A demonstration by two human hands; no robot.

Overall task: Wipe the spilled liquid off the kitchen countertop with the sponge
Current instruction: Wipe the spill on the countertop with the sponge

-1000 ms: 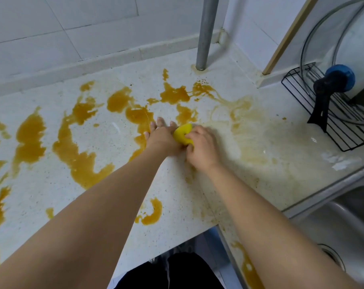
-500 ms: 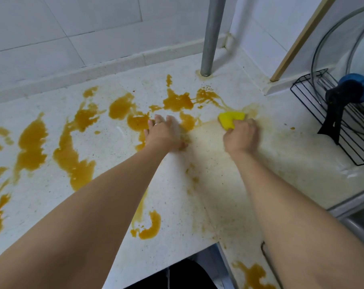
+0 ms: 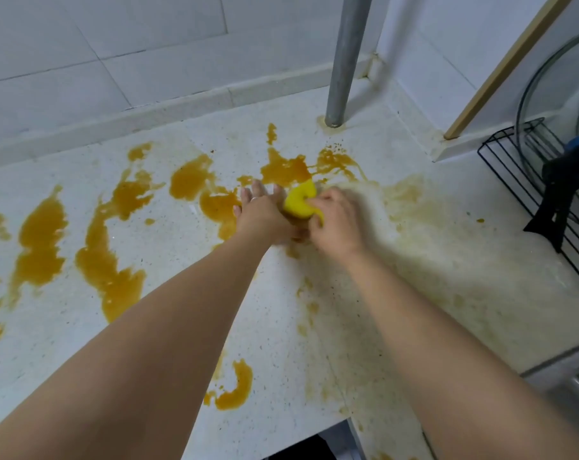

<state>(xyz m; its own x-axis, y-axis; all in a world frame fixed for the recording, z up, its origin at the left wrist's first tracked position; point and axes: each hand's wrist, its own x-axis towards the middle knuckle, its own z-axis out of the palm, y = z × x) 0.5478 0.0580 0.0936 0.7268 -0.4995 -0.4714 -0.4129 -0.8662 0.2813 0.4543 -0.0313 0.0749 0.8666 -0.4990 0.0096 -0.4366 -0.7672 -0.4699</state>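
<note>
Countertop (image 3: pixel 414 293) — sponge (image 3: pixel 301 200) bunched in right grip (image 3: pixel 336 220).

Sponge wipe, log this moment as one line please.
right hand grips yellow sponge on countertop | left hand flat beside it | orange spill thick on left | right side smeared

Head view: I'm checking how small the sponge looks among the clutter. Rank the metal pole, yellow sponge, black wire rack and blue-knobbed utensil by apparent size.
1. Black wire rack, cut off by the frame edge.
2. Metal pole, cropped at the top; close to the rack, so that order is unsure.
3. Blue-knobbed utensil.
4. Yellow sponge, partly hidden by the right hand.
</note>
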